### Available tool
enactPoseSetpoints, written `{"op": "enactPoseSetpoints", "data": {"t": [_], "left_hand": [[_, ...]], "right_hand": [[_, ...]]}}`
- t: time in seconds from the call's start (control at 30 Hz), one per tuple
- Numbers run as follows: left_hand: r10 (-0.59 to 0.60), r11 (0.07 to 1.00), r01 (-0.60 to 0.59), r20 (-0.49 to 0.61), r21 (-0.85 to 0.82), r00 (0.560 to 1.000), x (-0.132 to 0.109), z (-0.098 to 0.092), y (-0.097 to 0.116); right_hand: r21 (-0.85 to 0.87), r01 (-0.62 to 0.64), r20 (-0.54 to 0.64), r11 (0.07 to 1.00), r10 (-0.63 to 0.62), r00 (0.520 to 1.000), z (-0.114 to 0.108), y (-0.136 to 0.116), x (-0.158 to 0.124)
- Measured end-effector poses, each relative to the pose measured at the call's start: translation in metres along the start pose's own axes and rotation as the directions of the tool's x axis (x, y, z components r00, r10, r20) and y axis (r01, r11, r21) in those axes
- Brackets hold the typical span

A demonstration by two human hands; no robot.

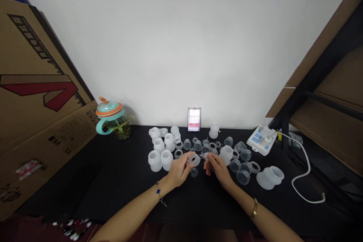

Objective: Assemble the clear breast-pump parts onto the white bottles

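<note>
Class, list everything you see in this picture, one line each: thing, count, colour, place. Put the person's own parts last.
table: one, black, across the bottom
wall: one, white, behind the table
cardboard: brown with a red mark, leaning at left
jug: one, teal handle, orange lid, back left
bottles: about ten, milky white, mid table
caps: a dozen or so, clear, middle and right
card: one, blurred, against the wall
power strip: one, white, right
cable: one, white, far right
boards: brown, on a dark frame, right
ring: one, translucent, in the left fingers
bit: one, clear, in the right fingers
left hand: one, centre
right hand: one, centre
</note>
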State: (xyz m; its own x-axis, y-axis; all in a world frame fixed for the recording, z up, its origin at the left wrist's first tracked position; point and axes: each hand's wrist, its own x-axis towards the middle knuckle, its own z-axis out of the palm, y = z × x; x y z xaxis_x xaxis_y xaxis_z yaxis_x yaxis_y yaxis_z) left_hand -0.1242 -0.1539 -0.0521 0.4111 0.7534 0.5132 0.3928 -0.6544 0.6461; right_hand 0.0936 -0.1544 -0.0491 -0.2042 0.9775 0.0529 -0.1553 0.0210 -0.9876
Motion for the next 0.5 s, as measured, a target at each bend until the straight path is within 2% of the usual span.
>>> {"op": "enactPoseSetpoints", "data": {"t": [0.2, 0.5], "left_hand": [[-0.003, 1.000, 0.003, -0.014, 0.015, 1.000, 0.0017, -0.0009, 0.0007], [-0.069, 0.997, 0.069, 0.009, -0.024, 0.998, 0.0008, 0.0023, -0.0010]], "right_hand": [[-0.022, 0.020, 0.000, 1.000, -0.020, 1.000, 0.0007, -0.0017, -0.0006], [-0.030, 0.026, 0.009, 0.999, -0.026, 1.000, 0.0010, -0.0025, -0.0013]]}}
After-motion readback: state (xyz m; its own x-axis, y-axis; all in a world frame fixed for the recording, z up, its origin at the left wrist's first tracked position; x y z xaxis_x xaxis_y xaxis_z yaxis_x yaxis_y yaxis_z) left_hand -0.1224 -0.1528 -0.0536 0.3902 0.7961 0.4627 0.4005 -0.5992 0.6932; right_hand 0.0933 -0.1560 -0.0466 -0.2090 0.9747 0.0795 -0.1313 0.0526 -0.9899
